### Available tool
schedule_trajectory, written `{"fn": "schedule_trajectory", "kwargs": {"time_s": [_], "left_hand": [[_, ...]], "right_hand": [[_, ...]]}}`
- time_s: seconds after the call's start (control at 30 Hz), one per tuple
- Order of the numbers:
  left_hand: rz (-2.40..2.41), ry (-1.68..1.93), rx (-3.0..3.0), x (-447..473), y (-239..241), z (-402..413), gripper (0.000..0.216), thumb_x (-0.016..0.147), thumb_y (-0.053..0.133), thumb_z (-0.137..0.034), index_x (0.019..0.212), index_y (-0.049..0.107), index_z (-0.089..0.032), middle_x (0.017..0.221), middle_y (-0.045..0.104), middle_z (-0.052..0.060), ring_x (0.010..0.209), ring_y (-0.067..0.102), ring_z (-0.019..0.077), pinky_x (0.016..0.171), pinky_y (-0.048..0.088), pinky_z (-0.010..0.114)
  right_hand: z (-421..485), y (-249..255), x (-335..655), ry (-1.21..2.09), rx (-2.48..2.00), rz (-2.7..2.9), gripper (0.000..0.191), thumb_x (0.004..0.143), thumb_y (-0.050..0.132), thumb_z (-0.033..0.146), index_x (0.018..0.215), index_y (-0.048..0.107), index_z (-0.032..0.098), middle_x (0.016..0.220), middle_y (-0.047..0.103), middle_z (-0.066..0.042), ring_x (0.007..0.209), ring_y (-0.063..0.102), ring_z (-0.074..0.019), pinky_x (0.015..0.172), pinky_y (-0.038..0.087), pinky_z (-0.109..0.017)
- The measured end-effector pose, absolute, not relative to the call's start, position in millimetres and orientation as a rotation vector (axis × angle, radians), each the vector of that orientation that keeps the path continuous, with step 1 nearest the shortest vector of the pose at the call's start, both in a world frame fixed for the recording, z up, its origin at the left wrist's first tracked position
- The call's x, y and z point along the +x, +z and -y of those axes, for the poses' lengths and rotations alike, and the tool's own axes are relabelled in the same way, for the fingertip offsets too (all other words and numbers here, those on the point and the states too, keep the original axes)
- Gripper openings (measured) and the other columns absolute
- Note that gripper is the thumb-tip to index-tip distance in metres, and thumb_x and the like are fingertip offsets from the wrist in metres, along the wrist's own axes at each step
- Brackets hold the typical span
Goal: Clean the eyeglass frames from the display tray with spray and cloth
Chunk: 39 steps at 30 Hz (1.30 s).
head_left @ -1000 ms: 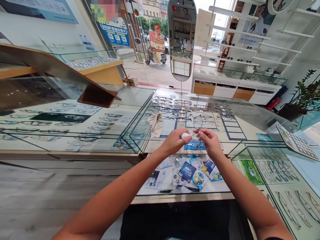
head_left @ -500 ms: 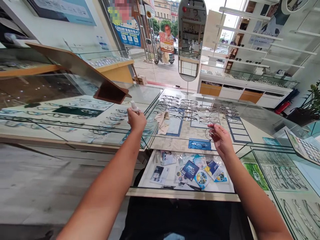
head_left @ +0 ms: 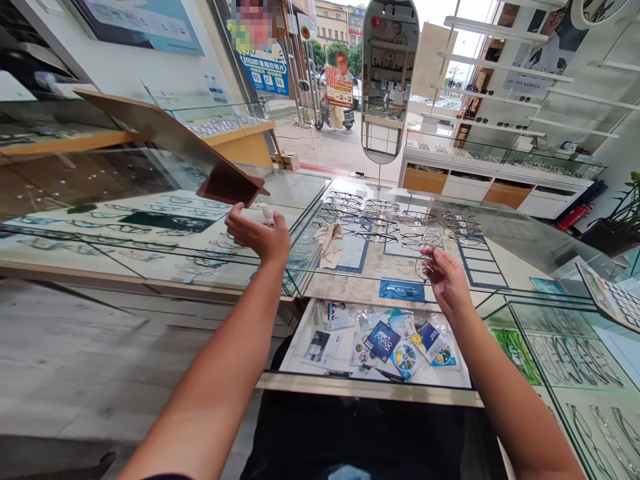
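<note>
My left hand [head_left: 263, 237] is open over the left glass counter, its fingers spread apart. Just beyond its palm stands a small white spray bottle [head_left: 267, 214], its lower part hidden by the hand. My right hand [head_left: 447, 277] pinches a pair of thin-rimmed eyeglasses [head_left: 423, 268] above the middle counter, between thumb and fingers. A crumpled beige cloth [head_left: 329, 245] lies on the glass between the two hands. Rows of eyeglass frames [head_left: 380, 230] show behind the cloth and the held pair.
An open drawer [head_left: 295, 363] in front of my body holds cards, packets and pens. A brown stand-like panel [head_left: 165, 143] leans above the left counter. An oval mirror [head_left: 389, 87] stands behind. At right are a calculator [head_left: 617, 293] and a glass case [head_left: 510, 307] of frames.
My left hand has let go of the spray bottle; its fingers have opened and moved slightly left. My right hand still holds the eyeglasses in nearly the same place. The view has shifted slightly.
</note>
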<state>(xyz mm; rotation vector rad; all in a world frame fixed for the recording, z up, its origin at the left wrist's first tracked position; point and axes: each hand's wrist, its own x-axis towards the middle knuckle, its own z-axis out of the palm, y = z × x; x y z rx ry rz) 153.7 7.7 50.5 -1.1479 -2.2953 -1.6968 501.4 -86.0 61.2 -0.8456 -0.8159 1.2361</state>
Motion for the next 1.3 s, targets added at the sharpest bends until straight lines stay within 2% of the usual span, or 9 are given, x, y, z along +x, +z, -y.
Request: {"fn": "schedule_trajectory", "kwargs": {"time_s": [0.2, 0.3, 0.53, 0.77, 0.87, 0.93, 1.1, 1.2, 1.3], "left_hand": [[2.097, -1.432, -1.764, 194.9, 55.6, -1.5, 0.042, 0.087, 0.071, -0.032, 0.121, 0.053, -0.015, 0.112, 0.068, 0.012, 0.107, 0.066, 0.0298, 0.105, 0.046, 0.046], [2.18, -1.111, -2.061, 208.0, 46.7, -2.7, 0.054, 0.085, 0.073, -0.034, 0.131, 0.051, -0.016, 0.121, 0.07, 0.014, 0.117, 0.066, 0.0334, 0.099, 0.051, 0.042], [2.381, -0.674, -2.163, 206.0, 45.4, -1.0, 0.062, 0.086, 0.058, -0.011, 0.147, 0.045, -0.016, 0.126, 0.072, 0.02, 0.116, 0.07, 0.0354, 0.093, 0.054, 0.041], [2.313, -0.522, -2.265, 200.0, 48.5, -1.8, 0.049, 0.085, 0.05, -0.012, 0.131, 0.065, -0.022, 0.119, 0.074, 0.015, 0.11, 0.07, 0.0327, 0.088, 0.053, 0.037], [2.308, -0.574, -2.262, 198.8, 46.1, -3.2, 0.038, 0.087, 0.057, -0.028, 0.122, 0.071, -0.023, 0.102, 0.076, 0.012, 0.094, 0.07, 0.0318, 0.077, 0.051, 0.035], [2.292, -0.669, -2.263, 199.3, 45.6, -3.6, 0.029, 0.087, 0.061, -0.042, 0.103, 0.075, -0.023, 0.088, 0.074, 0.011, 0.084, 0.068, 0.0307, 0.069, 0.047, 0.034], [1.94, -1.277, -2.337, 211.3, 51.8, 1.6, 0.04, 0.088, 0.056, -0.052, 0.065, 0.068, -0.022, 0.072, 0.062, 0.007, 0.075, 0.06, 0.0225, 0.066, 0.04, 0.031], [1.882, -1.687, -2.467, 230.1, 58.1, 13.5, 0.044, 0.087, 0.055, -0.056, 0.062, 0.062, -0.021, 0.066, 0.056, 0.003, 0.068, 0.053, 0.0189, 0.063, 0.039, 0.03], [1.897, -2.05, -2.694, 255.0, 63.6, 32.3, 0.043, 0.085, 0.059, -0.06, 0.078, 0.067, -0.019, 0.068, 0.058, 0.0, 0.066, 0.052, 0.0165, 0.062, 0.04, 0.028]], "right_hand": [[87.1, 63.5, 500.0, 1.245, -0.838, 0.808, 0.034, 0.062, 0.094, 0.047, 0.079, 0.078, 0.022, 0.096, 0.08, -0.004, 0.069, 0.059, -0.0093, 0.059, 0.049, -0.021], [87.3, 63.4, 499.6, 1.237, -0.847, 0.825, 0.032, 0.064, 0.093, 0.047, 0.079, 0.078, 0.023, 0.096, 0.079, -0.003, 0.069, 0.059, -0.0099, 0.059, 0.05, -0.022], [87.6, 63.0, 498.6, 1.232, -0.848, 0.85, 0.032, 0.065, 0.092, 0.046, 0.08, 0.077, 0.023, 0.096, 0.079, -0.004, 0.069, 0.059, -0.0106, 0.059, 0.05, -0.023], [89.1, 65.5, 496.7, 1.236, -0.852, 0.832, 0.033, 0.061, 0.094, 0.046, 0.078, 0.078, 0.023, 0.095, 0.079, -0.004, 0.068, 0.058, -0.0104, 0.059, 0.049, -0.023], [89.5, 66.2, 496.4, 1.238, -0.851, 0.836, 0.034, 0.06, 0.095, 0.047, 0.078, 0.078, 0.023, 0.094, 0.079, -0.003, 0.068, 0.057, -0.0102, 0.059, 0.049, -0.023], [89.6, 66.1, 496.5, 1.236, -0.851, 0.848, 0.033, 0.062, 0.094, 0.047, 0.078, 0.078, 0.023, 0.095, 0.079, -0.003, 0.069, 0.058, -0.0105, 0.059, 0.049, -0.023], [89.5, 65.1, 495.8, 1.224, -0.854, 0.859, 0.031, 0.065, 0.092, 0.047, 0.079, 0.077, 0.023, 0.096, 0.079, -0.004, 0.067, 0.058, -0.0114, 0.059, 0.049, -0.026], [90.8, 66.0, 494.0, 1.244, -0.835, 0.856, 0.032, 0.064, 0.093, 0.047, 0.078, 0.077, 0.023, 0.095, 0.08, -0.004, 0.067, 0.058, -0.0108, 0.061, 0.049, -0.025], [93.4, 67.7, 491.1, 1.275, -0.819, 0.833, 0.034, 0.059, 0.096, 0.047, 0.074, 0.078, 0.024, 0.091, 0.081, -0.003, 0.069, 0.06, -0.0107, 0.063, 0.049, -0.023]]}}
